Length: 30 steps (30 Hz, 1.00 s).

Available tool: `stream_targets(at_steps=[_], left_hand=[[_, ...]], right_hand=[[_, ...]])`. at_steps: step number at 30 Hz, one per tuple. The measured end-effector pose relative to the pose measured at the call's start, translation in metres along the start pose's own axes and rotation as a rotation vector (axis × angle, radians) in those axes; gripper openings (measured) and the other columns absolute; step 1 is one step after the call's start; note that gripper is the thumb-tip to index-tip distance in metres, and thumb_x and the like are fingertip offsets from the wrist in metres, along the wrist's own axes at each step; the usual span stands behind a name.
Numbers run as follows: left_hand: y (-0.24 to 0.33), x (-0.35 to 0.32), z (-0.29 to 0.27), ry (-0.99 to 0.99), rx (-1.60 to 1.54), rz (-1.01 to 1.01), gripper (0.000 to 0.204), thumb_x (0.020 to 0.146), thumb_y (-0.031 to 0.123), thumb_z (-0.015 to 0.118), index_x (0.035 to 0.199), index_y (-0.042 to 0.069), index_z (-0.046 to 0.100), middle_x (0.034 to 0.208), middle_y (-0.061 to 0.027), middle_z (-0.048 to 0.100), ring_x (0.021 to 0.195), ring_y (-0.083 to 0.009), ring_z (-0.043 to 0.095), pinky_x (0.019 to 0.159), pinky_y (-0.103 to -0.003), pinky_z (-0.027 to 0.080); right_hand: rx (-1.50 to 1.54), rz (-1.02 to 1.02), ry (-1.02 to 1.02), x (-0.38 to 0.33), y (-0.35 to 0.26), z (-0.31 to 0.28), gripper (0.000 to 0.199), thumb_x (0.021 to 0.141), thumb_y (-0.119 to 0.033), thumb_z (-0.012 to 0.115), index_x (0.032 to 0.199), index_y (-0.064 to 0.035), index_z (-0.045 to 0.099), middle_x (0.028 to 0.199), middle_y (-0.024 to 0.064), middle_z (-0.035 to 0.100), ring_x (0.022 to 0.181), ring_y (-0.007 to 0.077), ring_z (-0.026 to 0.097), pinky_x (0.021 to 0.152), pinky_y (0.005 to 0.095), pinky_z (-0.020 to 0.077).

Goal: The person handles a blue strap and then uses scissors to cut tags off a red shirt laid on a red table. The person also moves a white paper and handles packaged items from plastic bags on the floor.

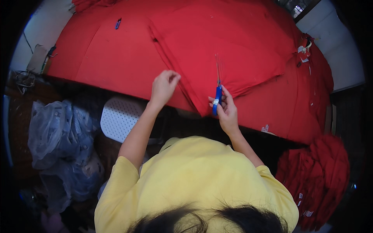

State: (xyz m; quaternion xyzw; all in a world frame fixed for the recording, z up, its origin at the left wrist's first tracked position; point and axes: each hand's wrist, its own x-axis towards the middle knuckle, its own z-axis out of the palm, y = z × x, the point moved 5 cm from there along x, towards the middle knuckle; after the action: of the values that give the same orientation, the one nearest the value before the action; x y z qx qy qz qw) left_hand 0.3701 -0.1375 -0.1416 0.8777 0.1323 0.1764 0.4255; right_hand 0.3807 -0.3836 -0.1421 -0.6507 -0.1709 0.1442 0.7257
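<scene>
A red garment (233,46) lies spread on the red-covered table (112,58) in front of me. My right hand (228,112) is closed around the blue handles of a pair of scissors (217,95). Their thin blades point away from me over the garment and look slightly blurred. My left hand (164,87) is raised beside the garment's left edge, thumb and fingers pinched together. Whatever may be between those fingertips is too small to tell.
A small blue tool (118,23) lies at the table's far left. White tags (303,54) sit at the right end. A white perforated stool (120,118) stands below the table edge, near clear plastic bags (62,132). Red garments (314,174) are heaped at the lower right.
</scene>
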Motion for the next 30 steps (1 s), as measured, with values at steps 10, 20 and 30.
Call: stream_targets(at_steps=[10,20,30], left_hand=[[-0.107,0.142,0.023,-0.066,-0.397,-0.206,0.020,0.080,0.019,0.072,0.096,0.007,0.069,0.081,-0.0014,0.067,0.071,-0.0137,0.061,0.068,-0.027,0.049],[-0.110,0.161,-0.041,0.141,-0.274,-0.031,0.023,0.087,0.022,0.065,0.100,0.004,0.063,0.084,-0.0031,0.064,0.076,-0.0156,0.060,0.072,-0.028,0.048],[-0.101,0.190,0.002,-0.213,-0.337,-0.171,0.015,0.077,0.015,0.073,0.085,0.004,0.067,0.082,-0.0028,0.064,0.076,-0.0134,0.057,0.075,-0.026,0.045]], right_hand=[[-0.306,-0.005,-0.035,0.013,0.037,0.026,0.054,0.088,0.009,0.044,0.139,0.0009,0.030,0.104,0.0126,0.052,0.103,0.0234,0.064,0.086,0.0295,0.0501],[-0.003,0.292,0.003,0.027,0.030,0.022,0.051,0.090,0.007,0.044,0.139,0.0004,0.031,0.114,0.0157,0.055,0.103,0.0237,0.062,0.090,0.0309,0.0493],[-0.256,0.007,-0.182,0.076,0.033,0.052,0.053,0.089,0.004,0.048,0.139,0.0016,0.031,0.121,0.0174,0.053,0.108,0.0218,0.059,0.094,0.0322,0.0456]])
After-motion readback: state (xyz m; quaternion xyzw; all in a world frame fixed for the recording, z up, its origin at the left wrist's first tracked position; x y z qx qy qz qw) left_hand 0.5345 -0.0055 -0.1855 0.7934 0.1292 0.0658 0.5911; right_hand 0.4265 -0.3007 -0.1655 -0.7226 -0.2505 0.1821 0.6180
